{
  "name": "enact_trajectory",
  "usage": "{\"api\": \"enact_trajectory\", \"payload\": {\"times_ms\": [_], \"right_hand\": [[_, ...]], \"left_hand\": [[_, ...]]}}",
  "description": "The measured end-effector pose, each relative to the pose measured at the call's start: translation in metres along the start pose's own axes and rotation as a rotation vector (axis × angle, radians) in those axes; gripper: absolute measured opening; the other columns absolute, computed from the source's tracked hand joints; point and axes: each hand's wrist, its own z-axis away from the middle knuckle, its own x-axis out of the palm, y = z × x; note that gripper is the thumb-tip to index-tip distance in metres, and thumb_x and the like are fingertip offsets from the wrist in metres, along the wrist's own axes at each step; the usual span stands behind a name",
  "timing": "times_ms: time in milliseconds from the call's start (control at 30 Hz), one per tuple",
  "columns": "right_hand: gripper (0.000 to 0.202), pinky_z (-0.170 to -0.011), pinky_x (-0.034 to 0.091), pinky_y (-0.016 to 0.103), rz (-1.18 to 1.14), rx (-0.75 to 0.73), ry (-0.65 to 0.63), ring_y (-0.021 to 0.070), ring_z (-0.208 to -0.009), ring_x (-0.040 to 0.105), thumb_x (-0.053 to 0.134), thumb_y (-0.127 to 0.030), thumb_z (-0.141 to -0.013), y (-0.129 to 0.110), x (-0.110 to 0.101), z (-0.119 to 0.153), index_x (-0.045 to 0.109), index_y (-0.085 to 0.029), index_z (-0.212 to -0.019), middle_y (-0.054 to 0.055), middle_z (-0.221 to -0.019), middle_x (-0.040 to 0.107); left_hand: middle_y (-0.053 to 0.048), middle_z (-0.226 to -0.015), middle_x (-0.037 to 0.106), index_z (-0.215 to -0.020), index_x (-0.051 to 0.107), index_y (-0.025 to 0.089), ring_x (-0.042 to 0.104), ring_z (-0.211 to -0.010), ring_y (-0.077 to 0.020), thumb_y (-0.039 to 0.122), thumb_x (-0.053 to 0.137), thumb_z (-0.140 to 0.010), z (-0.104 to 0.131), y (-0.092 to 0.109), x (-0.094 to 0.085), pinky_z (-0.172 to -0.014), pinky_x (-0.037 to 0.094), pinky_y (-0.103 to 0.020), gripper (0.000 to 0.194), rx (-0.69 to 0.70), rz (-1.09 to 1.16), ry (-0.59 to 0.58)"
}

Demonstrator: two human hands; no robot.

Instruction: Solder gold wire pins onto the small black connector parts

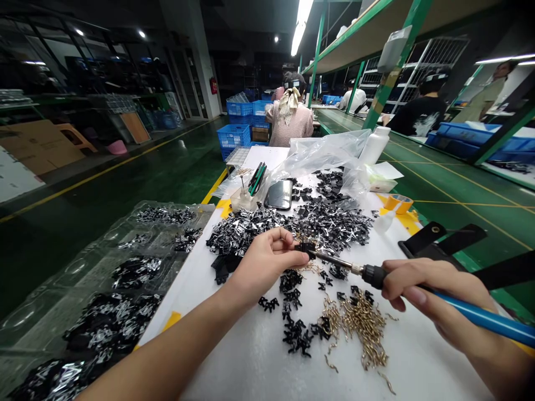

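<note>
Right hand (438,295) is curling its fingers (412,272) closed around the blue-handled iron (480,313), seemingly steadying it; left hand (265,260) is pinching a black part (307,248) at the iron's tip, apparently bracing it. Brass-coloured pieces (368,328) are lying beside the iron.

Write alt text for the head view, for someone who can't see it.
A left hand pinches a small black part while the right hand holds a soldering iron, tip at the part. On the white table lie heaps of black pieces and brass-coloured bits; beyond is a co-worker, back turned.
</note>
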Motion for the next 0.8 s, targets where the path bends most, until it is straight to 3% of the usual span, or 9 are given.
{"api": "enact_trajectory", "payload": {"times_ms": [267,500,800], "right_hand": [[0.016,-0.048,0.038,0.021,-0.009,0.001,-0.01,0.0086,-0.049,0.047,0.041,-0.012,-0.088,0.003,-0.001,0.002,0.055,-0.018,-0.083,0.0,-0.061,0.052],[0.016,-0.049,0.038,0.021,0.021,-0.006,-0.029,0.0096,-0.052,0.049,0.04,-0.012,-0.087,0.003,-0.003,0.0,0.054,-0.019,-0.082,0.0,-0.059,0.051],[0.018,-0.049,0.033,0.022,-0.072,-0.018,0.014,0.0094,-0.05,0.045,0.039,-0.015,-0.085,0.004,0.003,-0.007,0.054,-0.015,-0.077,0.001,-0.057,0.05]], "left_hand": [[0.004,-0.069,0.051,-0.075,0.035,0.015,0.059,-0.068,-0.0043,0.025,0.066,-0.062,-0.001,0.0,0.002,-0.085,0.05,-0.026,0.036,-0.043,0.094,-0.007],[0.005,-0.071,0.049,-0.077,0.033,0.015,0.057,-0.069,-0.002,0.027,0.067,-0.063,-0.003,-0.004,0.0,-0.087,0.05,-0.024,0.039,-0.058,0.145,-0.033],[0.006,-0.069,0.036,-0.074,0.025,0.016,0.045,-0.067,0.0014,0.035,0.062,-0.068,-0.002,0.011,0.001,-0.094,0.049,-0.026,0.041,-0.166,0.034,-0.023]]}}
